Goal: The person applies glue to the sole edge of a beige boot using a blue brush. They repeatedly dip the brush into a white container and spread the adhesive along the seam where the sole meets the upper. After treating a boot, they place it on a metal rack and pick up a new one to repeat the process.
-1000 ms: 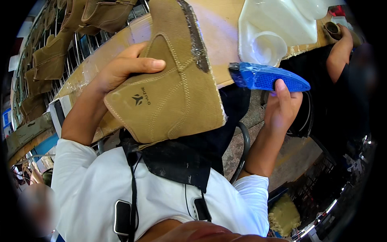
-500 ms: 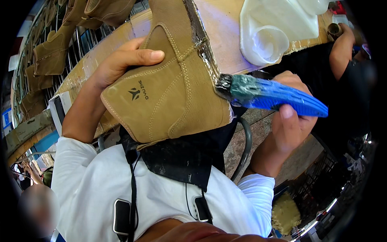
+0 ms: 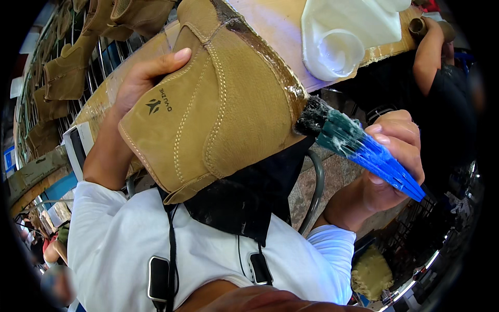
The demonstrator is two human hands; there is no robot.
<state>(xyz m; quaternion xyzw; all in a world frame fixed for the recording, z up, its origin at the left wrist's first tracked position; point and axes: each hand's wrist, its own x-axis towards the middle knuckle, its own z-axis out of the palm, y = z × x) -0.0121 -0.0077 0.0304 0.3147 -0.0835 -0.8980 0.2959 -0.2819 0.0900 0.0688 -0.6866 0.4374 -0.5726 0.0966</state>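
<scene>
My left hand (image 3: 143, 86) grips a tan suede boot upper (image 3: 218, 109) from behind and holds it up close to my chest. Its bottom rim is shiny with wet glue. My right hand (image 3: 387, 166) is closed on a blue-handled brush (image 3: 364, 151). The brush's dark bristles press against the boot's lower edge at the right.
A white plastic jug (image 3: 338, 36) with its side cut open stands on the workbench (image 3: 270, 21) above. Several tan boot uppers (image 3: 62, 73) hang on a wire rack at the left. Another person's arm (image 3: 429, 52) reaches to the bench at the upper right.
The brush has come from beside the white jug to the boot's bottom edge. The boot has tilted and moved closer to the camera.
</scene>
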